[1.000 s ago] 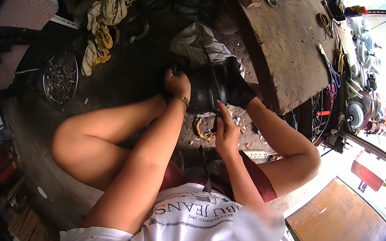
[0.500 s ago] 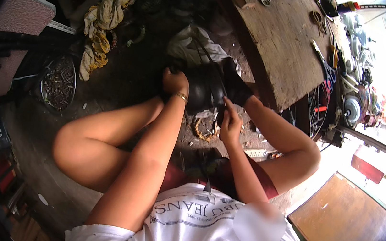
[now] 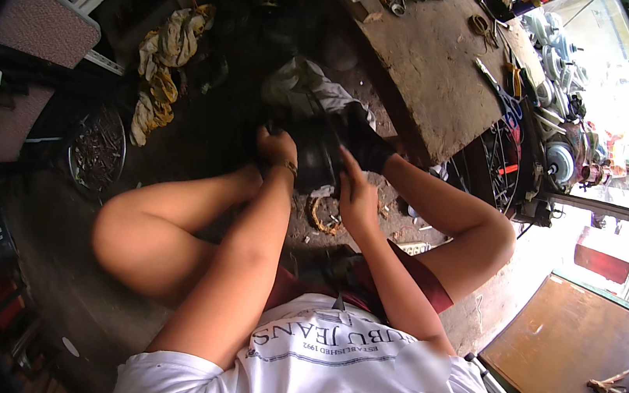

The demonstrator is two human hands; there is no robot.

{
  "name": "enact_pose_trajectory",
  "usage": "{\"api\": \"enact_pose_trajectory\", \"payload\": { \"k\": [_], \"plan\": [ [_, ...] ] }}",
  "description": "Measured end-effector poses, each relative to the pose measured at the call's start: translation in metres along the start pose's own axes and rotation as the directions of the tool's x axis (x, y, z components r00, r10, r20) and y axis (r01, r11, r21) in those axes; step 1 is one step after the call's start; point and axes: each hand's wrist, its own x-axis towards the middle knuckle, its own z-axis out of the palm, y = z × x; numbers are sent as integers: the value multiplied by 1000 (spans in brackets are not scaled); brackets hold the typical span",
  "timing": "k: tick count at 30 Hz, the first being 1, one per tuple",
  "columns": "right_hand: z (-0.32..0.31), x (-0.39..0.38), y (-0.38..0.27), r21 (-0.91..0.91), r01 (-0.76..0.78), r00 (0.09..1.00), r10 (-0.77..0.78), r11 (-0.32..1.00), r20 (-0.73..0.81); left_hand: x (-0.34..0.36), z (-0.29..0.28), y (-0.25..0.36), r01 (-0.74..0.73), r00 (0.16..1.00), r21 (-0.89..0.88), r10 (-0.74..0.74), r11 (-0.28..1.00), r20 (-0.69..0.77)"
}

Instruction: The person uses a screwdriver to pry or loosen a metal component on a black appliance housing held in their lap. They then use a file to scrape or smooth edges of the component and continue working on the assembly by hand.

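In the head view, you sit low on the dirty floor (image 3: 205, 128) with both knees bent, and your two forearms reach forward between them. Your left hand (image 3: 276, 147) is on the left side of a black rounded part (image 3: 318, 158), maybe a rubber tyre or a dark casing; I cannot tell which. The fingers of this hand curl over its edge and grip it. Your right hand (image 3: 354, 193) is at the right side of the same black part, fingers bent and pressed to it, but how tightly they close is hidden from here. The black part is held between both hands, just above the floor, in front of your feet and near the corner of a low wooden board (image 3: 431, 77).

Below the hands a small ring of rusty chain (image 3: 324, 217) lies on the floor. A white cloth (image 3: 304, 85) is behind the black part. To your left are yellow rags (image 3: 162, 60) and a spoked wheel (image 3: 96, 150). Tools (image 3: 495, 69) lie on the board.
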Motion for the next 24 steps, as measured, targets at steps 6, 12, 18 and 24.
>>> {"api": "enact_pose_trajectory", "payload": {
  "k": [6, 12, 18, 24],
  "plan": [
    [7, -19, 18, -17, 178, 982, -179, 984, -65, -12, -6, 7, -20, 993, -76, 29, 997, 114],
    [17, -19, 62, 96, 138, 989, -133, 986, -57, -7, -2, -1, -60, 996, -103, 67, 993, 67],
    [60, 13, 111, 92, 455, 883, -434, 886, -179, -1, 8, 2, 80, 992, -120, -67, 990, 110],
    [9, 3, 62, 247, 165, 986, -159, 955, -47, -3, 7, -11, 49, 996, -103, -42, 993, 73]
  ]
}}
